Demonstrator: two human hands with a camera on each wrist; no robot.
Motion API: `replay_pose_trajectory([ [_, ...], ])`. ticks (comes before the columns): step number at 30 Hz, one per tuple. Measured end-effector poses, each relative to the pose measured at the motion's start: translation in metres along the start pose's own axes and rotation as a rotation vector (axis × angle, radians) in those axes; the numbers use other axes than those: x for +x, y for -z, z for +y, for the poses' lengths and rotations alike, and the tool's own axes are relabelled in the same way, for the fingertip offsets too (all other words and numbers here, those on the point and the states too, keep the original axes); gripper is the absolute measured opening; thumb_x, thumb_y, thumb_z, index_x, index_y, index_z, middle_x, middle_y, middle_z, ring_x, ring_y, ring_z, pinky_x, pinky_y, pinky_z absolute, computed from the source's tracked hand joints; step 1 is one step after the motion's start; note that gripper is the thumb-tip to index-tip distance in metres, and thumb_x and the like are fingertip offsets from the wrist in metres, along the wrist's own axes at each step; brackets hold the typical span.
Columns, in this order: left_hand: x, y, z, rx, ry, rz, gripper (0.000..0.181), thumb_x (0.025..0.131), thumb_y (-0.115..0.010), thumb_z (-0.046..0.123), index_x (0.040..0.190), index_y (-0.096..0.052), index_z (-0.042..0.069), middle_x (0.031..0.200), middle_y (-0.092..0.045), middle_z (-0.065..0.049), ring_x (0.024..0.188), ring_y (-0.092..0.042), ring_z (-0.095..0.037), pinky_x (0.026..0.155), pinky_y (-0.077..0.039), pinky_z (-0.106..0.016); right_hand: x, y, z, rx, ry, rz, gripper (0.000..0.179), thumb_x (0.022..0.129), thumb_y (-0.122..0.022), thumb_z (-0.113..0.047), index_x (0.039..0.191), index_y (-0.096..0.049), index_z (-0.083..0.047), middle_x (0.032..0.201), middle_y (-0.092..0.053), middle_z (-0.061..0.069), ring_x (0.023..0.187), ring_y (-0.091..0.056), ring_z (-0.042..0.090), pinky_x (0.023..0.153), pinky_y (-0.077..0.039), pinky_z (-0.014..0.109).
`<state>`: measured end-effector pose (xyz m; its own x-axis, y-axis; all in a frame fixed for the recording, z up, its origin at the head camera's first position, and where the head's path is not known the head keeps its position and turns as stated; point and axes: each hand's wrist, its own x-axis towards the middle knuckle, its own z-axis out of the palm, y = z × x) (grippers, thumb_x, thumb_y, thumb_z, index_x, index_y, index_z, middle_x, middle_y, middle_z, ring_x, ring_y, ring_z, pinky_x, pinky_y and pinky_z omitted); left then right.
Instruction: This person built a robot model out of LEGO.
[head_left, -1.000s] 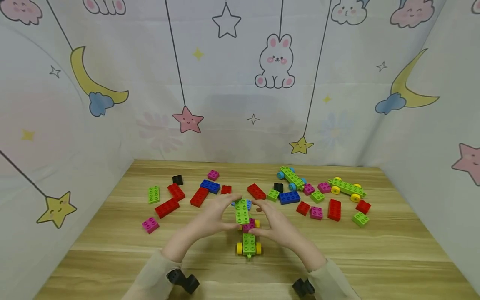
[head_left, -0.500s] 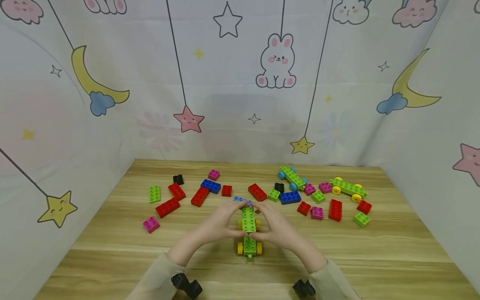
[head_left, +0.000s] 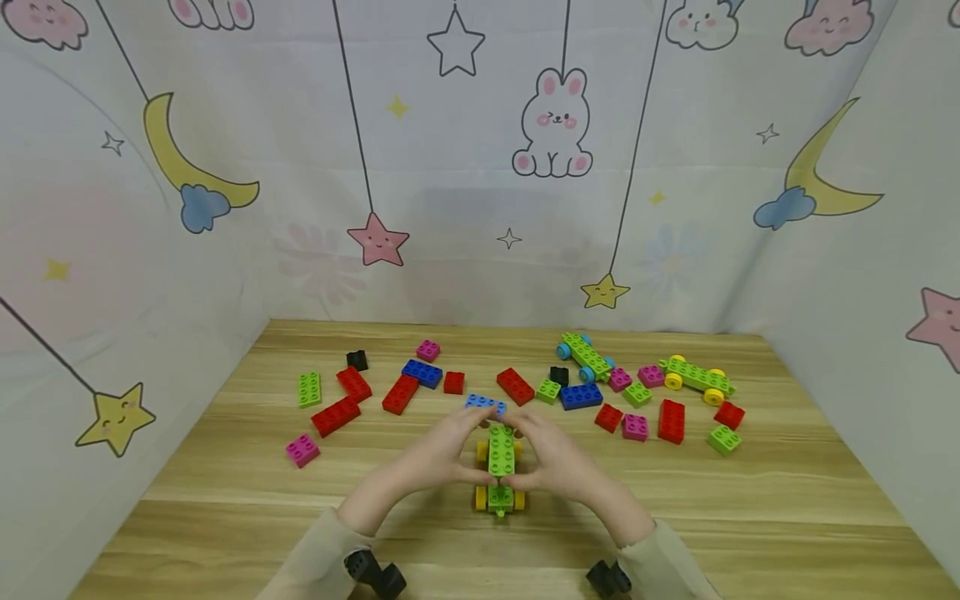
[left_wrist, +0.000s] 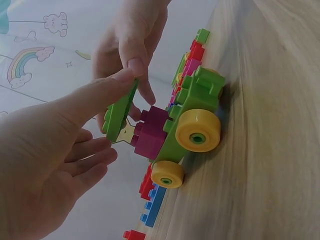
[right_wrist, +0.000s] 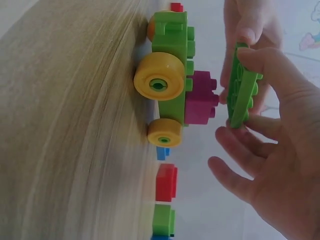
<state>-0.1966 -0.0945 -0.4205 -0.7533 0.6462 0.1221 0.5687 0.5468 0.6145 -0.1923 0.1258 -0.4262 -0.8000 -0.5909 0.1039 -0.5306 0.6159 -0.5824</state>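
Note:
My left hand (head_left: 444,452) and right hand (head_left: 553,457) together pinch a flat lime-green building plate (head_left: 501,450) by its two ends, thumbs at the near end. In both wrist views it hovers tilted, with a gap below it, over a magenta brick (left_wrist: 151,131). That brick is stacked on a lime-green car base (right_wrist: 172,42), which stands on yellow wheels (left_wrist: 198,131) on the table. From the head view the plate hides the magenta brick and much of the car base.
A light blue brick (head_left: 486,404) lies just beyond the hands. Two more wheeled green bases, one blue-wheeled (head_left: 585,357) and one yellow-wheeled (head_left: 696,376), stand at the back right. Loose bricks, such as a red one (head_left: 336,416) and a magenta one (head_left: 302,450), are scattered left and right.
Both hands have brought the green plate toward the person and slightly right, lining it up over the car base. The magenta brick, visible earlier from the head, is now covered.

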Motion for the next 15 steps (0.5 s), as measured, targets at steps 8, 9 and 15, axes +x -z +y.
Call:
replay_pose_trajectory([
  [8,0.0,0.0,-0.01,-0.002,0.053,-0.011,0.072,0.081,-0.081,0.024,0.14,-0.048,-0.001,0.139,-0.055,-0.014,0.126,-0.054,-0.033,0.104,-0.046,-0.049,-0.001,0.001,0.005,-0.009,-0.008,-0.009,0.07,0.078,-0.082,-0.022,0.137,-0.051,0.0,0.13,-0.051,0.008,0.118,-0.056,0.027,0.099,-0.05,0.047],
  [9,0.0,-0.001,-0.011,-0.002,0.062,-0.009,0.068,0.082,-0.08,0.024,0.138,-0.05,0.001,0.137,-0.057,-0.013,0.125,-0.054,-0.032,0.104,-0.046,-0.048,-0.001,0.001,0.005,-0.011,-0.006,-0.013,0.07,0.078,-0.082,-0.023,0.137,-0.052,-0.001,0.13,-0.051,0.008,0.118,-0.055,0.027,0.099,-0.05,0.047],
  [15,0.002,-0.006,-0.018,-0.017,0.074,0.004,0.054,0.084,-0.078,0.021,0.132,-0.059,0.007,0.127,-0.064,-0.01,0.119,-0.059,-0.029,0.1,-0.049,-0.047,0.0,-0.002,0.005,-0.02,-0.002,-0.039,0.07,0.079,-0.082,-0.027,0.139,-0.052,-0.006,0.131,-0.052,0.008,0.122,-0.053,0.029,0.1,-0.048,0.05],
])
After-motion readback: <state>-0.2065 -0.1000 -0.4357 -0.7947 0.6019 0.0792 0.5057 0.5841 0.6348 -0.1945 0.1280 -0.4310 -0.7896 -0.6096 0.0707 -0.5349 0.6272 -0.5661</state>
